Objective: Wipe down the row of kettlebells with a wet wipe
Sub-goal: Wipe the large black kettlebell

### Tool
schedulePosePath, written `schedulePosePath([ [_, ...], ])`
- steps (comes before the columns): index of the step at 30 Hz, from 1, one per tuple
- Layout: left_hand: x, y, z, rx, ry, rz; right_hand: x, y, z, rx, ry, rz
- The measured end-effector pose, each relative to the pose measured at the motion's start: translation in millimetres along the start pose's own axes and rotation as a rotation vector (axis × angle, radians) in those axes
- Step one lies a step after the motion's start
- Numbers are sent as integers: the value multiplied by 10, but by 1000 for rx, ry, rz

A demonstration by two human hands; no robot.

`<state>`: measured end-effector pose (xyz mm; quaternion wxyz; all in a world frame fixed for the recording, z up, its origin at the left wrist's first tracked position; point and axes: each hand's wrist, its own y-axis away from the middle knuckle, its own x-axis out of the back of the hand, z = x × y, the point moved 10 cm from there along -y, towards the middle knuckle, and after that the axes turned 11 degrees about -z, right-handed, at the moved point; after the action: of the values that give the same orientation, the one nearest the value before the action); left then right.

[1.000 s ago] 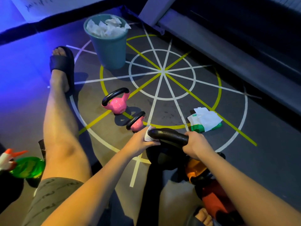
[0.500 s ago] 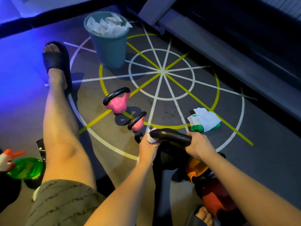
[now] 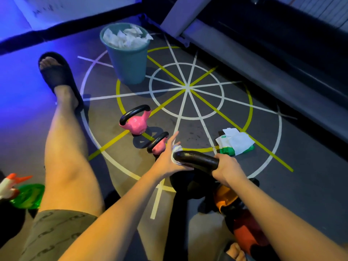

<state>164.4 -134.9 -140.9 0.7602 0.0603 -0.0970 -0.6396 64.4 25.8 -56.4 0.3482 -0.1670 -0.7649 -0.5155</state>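
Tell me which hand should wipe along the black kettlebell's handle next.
Left: the left hand presses the wet wipe on the handle; the right hand grips its other end, steadying it.

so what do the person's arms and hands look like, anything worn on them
Both forearms are bare, with no sleeves in view. The left hand and right hand are bare too: no gloves, and no watch, bracelet or ring that shows.

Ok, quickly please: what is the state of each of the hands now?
Left hand: open, pressing the crumpled white wet wipe against the black kettlebell handle.
Right hand: closed around that handle.
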Motion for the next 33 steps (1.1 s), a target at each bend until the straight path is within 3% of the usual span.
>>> schedulePosePath([
  [7, 25, 101, -295, 1, 190, 329, 17, 6, -4, 1, -1, 6],
  [14, -156, 119, -592, 61, 204, 403, 19, -42, 29, -15, 21, 10],
  [23, 71, 202, -161, 27, -97, 339, 10, -61, 48, -21, 10, 13],
  [27, 18, 170, -304, 192, -109, 301, 7, -28, 34, -21, -5, 18],
  [33, -9, 197, -495, 294, -395, 84, 6, -49, 53, 23, 0, 43],
])
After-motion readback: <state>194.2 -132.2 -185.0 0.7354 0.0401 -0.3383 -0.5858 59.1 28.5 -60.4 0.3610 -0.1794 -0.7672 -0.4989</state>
